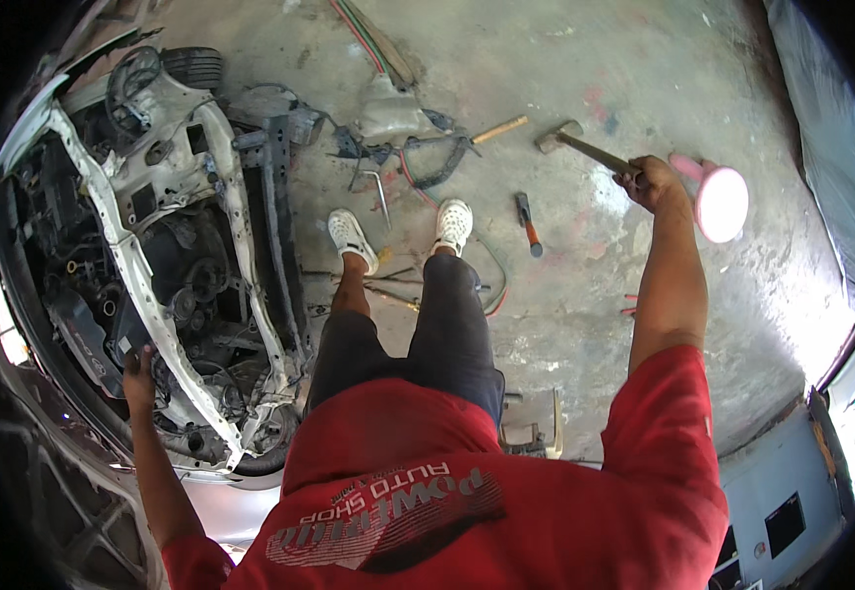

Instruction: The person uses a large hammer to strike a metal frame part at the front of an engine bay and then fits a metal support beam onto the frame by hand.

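My right hand (651,182) is wrapped round the end of a hammer's wooden handle. The hammer (595,153) is held out to the right, its blocky metal head pointing left over the concrete floor. On the left, my left hand (139,379) reaches over the exposed engine bay (186,265) of a stripped car front. Its small, dark fingers look stretched and apart. A small pale patch (124,344) shows just past the fingertips; whether they touch it I cannot tell. Close to this hand runs the bare white metal crossbar (137,275) of the car's front.
A second hammer (528,224) with an orange-and-black handle lies right of my feet. Ahead are a bent metal bar (380,200), a wooden handle (499,130), hoses and loose car parts. Rods (388,283) lie between my legs. A pink round-topped stool (722,204) stands beyond my right hand.
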### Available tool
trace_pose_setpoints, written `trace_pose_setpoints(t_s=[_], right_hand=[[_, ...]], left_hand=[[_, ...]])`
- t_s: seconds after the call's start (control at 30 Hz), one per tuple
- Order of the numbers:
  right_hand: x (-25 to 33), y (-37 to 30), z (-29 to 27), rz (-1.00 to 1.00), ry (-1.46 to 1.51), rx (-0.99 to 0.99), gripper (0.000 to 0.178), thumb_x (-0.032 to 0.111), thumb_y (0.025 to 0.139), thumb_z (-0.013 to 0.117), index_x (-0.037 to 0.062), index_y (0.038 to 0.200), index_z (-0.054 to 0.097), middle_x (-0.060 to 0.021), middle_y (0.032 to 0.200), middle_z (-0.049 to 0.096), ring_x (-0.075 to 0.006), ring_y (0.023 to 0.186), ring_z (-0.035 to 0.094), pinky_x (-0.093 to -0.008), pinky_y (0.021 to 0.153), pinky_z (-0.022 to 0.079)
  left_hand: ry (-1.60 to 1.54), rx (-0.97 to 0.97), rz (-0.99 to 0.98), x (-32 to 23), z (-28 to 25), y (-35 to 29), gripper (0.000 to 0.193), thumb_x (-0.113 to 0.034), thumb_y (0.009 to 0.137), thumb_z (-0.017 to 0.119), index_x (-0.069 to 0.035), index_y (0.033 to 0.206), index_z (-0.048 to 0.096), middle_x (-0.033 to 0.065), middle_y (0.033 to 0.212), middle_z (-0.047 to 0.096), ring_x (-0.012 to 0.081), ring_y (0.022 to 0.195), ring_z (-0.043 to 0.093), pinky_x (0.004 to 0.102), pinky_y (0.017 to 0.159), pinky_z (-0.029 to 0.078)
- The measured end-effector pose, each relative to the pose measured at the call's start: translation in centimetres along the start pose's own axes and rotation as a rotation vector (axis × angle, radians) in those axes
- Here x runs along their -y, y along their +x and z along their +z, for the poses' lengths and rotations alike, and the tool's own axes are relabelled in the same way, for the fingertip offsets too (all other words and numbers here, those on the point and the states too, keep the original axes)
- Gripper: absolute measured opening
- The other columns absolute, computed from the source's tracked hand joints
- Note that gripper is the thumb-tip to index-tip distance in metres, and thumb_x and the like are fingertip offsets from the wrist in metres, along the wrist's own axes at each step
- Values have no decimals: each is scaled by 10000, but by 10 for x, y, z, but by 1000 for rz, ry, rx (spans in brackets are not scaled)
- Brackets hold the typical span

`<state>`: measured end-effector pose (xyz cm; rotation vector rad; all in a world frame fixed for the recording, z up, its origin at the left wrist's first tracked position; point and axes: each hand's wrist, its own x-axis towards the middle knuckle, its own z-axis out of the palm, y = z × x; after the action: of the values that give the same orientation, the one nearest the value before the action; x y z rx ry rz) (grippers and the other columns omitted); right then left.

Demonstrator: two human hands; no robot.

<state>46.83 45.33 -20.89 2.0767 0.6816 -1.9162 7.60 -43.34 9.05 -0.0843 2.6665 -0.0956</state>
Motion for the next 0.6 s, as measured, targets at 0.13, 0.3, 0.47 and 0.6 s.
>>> trace_pose_setpoints(t_s=[0.13,0.3,0.47,0.6], right_hand=[[-12,-11,24,-191,-316,-135,187,98,922,493,-58,1008,552,-184,879,615,-258,615,673,-302,388,469],[-13,-12,17,-417,-1048,-376,277,182,889,534,-61,974,638,-245,896,682,-288,598,691,-389,507,526],[-16,-6,-11,-996,-1531,-805,450,382,870,572,-37,963,708,-283,977,702,-427,990,677,-493,893,532],[-41,-69,47,-899,-1716,-1001,467,356,859,618,-32,1108,693,-291,1157,650,-456,1120,601,-522,966,482]], left_hand=[[-85,27,-61,50,2,-28,609,-499,958,614,36,1249,591,269,1259,616,360,1183,578,400,1003,420],[-161,28,16,58,30,-52,553,-386,978,636,67,1283,543,243,1166,657,298,1042,624,364,948,454],[-252,-3,-121,82,58,-72,668,-395,935,692,65,1374,488,286,1301,596,349,1190,600,398,1011,449],[-183,-112,5,88,63,-65,698,-408,875,744,55,1346,516,304,1294,594,412,1195,596,436,1003,464]])
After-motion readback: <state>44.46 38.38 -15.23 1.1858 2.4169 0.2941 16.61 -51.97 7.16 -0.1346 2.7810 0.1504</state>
